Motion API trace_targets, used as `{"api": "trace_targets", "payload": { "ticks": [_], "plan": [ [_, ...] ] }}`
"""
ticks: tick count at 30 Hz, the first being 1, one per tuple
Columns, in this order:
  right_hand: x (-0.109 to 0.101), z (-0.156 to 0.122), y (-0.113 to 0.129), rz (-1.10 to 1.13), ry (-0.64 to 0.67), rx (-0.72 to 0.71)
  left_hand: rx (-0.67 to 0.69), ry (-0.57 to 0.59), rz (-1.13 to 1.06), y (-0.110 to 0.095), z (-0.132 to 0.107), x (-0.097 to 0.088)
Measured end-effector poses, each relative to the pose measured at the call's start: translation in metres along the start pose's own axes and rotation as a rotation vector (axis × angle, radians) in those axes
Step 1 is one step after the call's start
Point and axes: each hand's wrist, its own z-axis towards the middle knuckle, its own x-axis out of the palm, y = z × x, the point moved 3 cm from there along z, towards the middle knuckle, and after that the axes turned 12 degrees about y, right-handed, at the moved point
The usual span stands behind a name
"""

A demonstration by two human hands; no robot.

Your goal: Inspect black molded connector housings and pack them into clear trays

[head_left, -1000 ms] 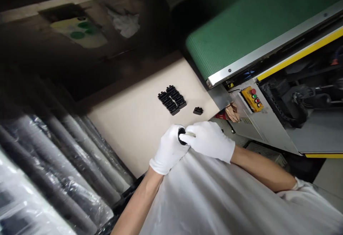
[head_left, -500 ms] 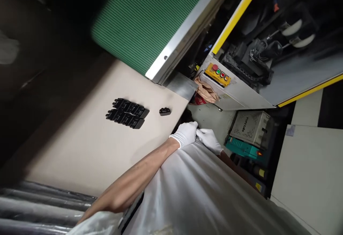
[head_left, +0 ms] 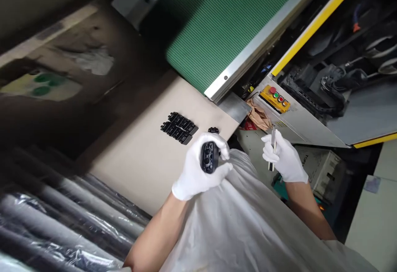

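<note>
Fingers (head_left: 221,143) of the white-gloved left hand (head_left: 194,176) are clamping a black plastic part (head_left: 209,157), an oval moulded piece with round holes in its face, and holding it up just above the near edge of a beige board (head_left: 139,168). The right hand (head_left: 287,162), also wearing a knitted white glove, is curling shut round a slim tool (head_left: 273,148), a thin pale-and-dark stick too narrow to identify, well apart from the part. Ribbed black parts (head_left: 179,128) are lying in a double row on the smooth board, with a small black piece (head_left: 213,130) sitting half hidden behind the left hand. A ridged green conveyor belt (head_left: 223,27) with a bright metal edge is being cut off by the top of the frame. Glossy plastic-wrapped tubes (head_left: 62,222) are showing only as a blur at lower left
</note>
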Motion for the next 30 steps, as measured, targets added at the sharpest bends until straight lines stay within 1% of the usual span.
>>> {"api": "trace_targets", "payload": {
  "ticks": [2,5,8,11,14,16,18,20,23,25,27,30],
  "plan": [
    [-0.013,0.009,-0.008,0.055,0.011,0.054,0.083,0.001,0.001,-0.012,-0.003,0.017],
    [-0.014,0.012,-0.018,0.058,0.019,0.087,0.112,0.019,0.004,-0.012,-0.004,0.03],
    [-0.007,0.005,-0.028,0.047,0.012,0.111,0.113,0.06,-0.042,-0.008,-0.007,0.033],
    [-0.003,-0.004,-0.034,0.069,0.008,0.122,0.081,0.124,-0.186,-0.004,-0.013,0.035],
    [-0.004,-0.012,-0.035,0.107,0.005,0.102,0.06,0.183,-0.324,-0.002,-0.017,0.039],
    [-0.007,-0.018,-0.035,0.136,-0.001,0.097,0.044,0.212,-0.383,-0.003,-0.018,0.043],
    [-0.009,-0.023,-0.035,0.159,-0.024,0.105,0.001,0.228,-0.42,-0.006,-0.018,0.048],
    [-0.01,-0.028,-0.037,0.167,-0.058,0.124,-0.082,0.191,-0.408,-0.013,-0.016,0.054],
    [-0.01,-0.033,-0.043,0.15,-0.089,0.153,-0.247,0.016,-0.253,-0.026,-0.011,0.06],
    [-0.009,-0.036,-0.048,0.13,-0.081,0.162,-0.315,-0.092,-0.155,-0.035,-0.01,0.064],
    [-0.007,-0.037,-0.053,0.109,-0.057,0.165,-0.357,-0.145,-0.128,-0.041,-0.011,0.068],
    [-0.003,-0.036,-0.058,0.07,-0.011,0.168,-0.398,-0.181,-0.163,-0.046,-0.017,0.07]
  ]
}}
